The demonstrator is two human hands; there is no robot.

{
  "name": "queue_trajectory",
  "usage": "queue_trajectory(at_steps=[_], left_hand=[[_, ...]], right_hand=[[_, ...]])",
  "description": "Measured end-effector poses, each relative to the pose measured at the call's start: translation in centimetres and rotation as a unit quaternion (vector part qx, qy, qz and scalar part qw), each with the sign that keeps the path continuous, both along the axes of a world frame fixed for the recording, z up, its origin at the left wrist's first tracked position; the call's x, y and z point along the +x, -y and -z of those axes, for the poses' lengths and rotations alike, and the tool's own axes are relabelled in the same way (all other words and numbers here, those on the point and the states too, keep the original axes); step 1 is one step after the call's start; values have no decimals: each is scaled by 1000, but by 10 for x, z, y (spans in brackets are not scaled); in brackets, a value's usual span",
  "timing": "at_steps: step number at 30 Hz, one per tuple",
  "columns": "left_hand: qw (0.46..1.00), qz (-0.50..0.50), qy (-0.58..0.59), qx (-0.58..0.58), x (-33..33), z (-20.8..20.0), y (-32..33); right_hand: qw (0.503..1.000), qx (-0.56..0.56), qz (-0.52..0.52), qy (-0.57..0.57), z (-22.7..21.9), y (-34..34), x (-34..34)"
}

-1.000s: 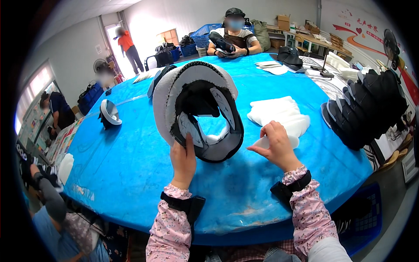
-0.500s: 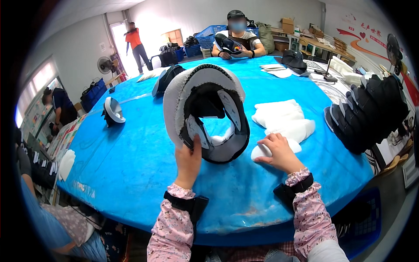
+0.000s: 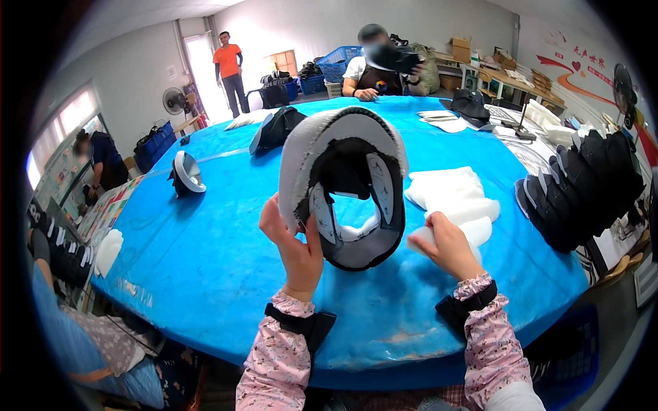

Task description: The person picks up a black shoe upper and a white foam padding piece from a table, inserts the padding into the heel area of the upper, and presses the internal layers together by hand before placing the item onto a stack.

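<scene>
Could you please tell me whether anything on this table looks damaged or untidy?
The blue cover has a pale patch near its front edge, perhaps wear or a stain. Beside the right hand, the white pads overlap unevenly, not squarely stacked.

Observing remotely, I record the left hand (image 3: 295, 252) gripping a white-brimmed cap (image 3: 346, 161), the right hand (image 3: 449, 250) holding a white piece (image 3: 425, 235) near a white pile (image 3: 445, 188)
</scene>
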State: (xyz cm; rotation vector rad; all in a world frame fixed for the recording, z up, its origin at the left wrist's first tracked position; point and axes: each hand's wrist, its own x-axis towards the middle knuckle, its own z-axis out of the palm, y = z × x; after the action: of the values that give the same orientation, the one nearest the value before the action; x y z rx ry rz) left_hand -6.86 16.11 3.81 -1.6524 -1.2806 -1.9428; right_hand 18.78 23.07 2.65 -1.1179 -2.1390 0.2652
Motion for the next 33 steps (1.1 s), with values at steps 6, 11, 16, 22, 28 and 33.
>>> queue_trajectory(at_steps=[6,11,16,22,28,33], left_hand=[[990,-93,-100,41,-4,-7,-1],[998,5,-52,39,3,-9,0],[995,-18,-85,52,3,-10,3],[983,-17,-174,55,12,-14,13],[977,-25,-197,-77,18,-21,17],[954,146,-161,-205,11,-8,11]], right_hand=[[993,74,-95,-12,-45,41,-8],[782,-261,-332,-459,-73,62,-8],[869,-266,-247,-336,-84,54,-34],[887,-161,-124,-415,-66,42,-40],[879,-146,-116,-439,-47,37,-36],[776,-358,-190,-484,-45,36,-48]])
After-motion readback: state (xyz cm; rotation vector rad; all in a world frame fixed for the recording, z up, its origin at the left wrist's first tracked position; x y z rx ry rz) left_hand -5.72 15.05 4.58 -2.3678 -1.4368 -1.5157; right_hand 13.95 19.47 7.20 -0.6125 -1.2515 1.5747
